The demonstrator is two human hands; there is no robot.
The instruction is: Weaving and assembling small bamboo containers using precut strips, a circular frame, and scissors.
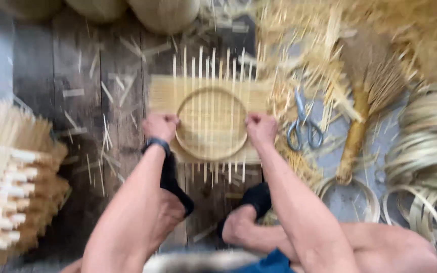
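Woven mat (209, 96) with round hoop (211, 124) is pressed between both hands: left hand (160, 126) closed on hoop's left edge, right hand (261, 128) closed on right edge. Mat strips run away from hands.

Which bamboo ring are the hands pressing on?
The ring lying on the woven mat, between the left hand and right hand. The other rings lie heaped at the right, untouched.
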